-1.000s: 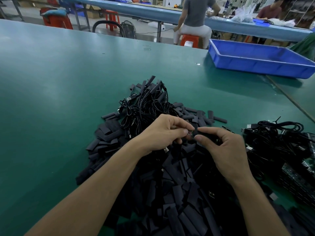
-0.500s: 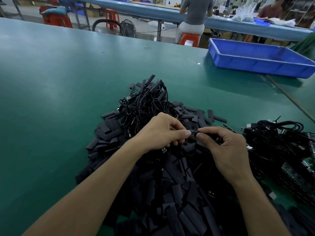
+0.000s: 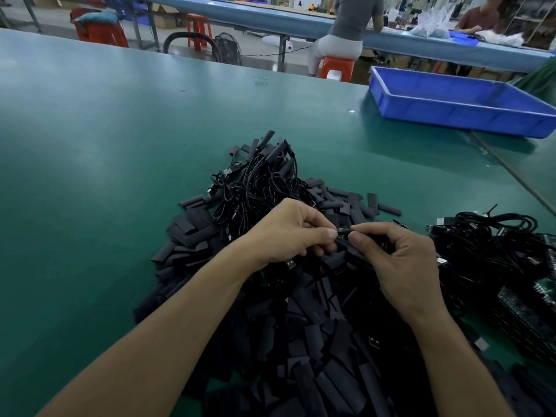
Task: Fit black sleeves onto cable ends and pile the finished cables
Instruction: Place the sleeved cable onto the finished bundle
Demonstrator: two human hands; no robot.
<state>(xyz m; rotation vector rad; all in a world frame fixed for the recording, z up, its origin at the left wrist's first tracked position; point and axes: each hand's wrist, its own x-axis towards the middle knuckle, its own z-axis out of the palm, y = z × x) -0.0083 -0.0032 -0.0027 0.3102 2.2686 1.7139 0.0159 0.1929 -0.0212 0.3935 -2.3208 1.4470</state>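
Note:
My left hand (image 3: pixel 288 233) pinches the end of a black cable (image 3: pixel 341 231) between thumb and forefinger; a silver USB plug (image 3: pixel 290 264) sticks out under its palm. Facing it, my right hand (image 3: pixel 400 254) pinches a black sleeve (image 3: pixel 353 251) against that cable end, thumb tips almost touching. Both hands hover over a big heap of loose black sleeves (image 3: pixel 316 341). Behind my hands lies a tangle of black cables (image 3: pixel 258 182). Another bundle of black cables (image 3: pixel 493 242) sits to the right.
A blue plastic tray (image 3: pixel 451 109) stands at the back right of the green table (image 3: pixel 105 145). Dark circuit-board strips (image 3: pixel 529 314) lie at the right edge. Two people sit at a long bench beyond the table, with red stools nearby.
My hands have drawn closer together, the thumbs now nearly meeting at the cable end. The sleeve in my right hand has slid toward my left fingers. The piles have not moved.

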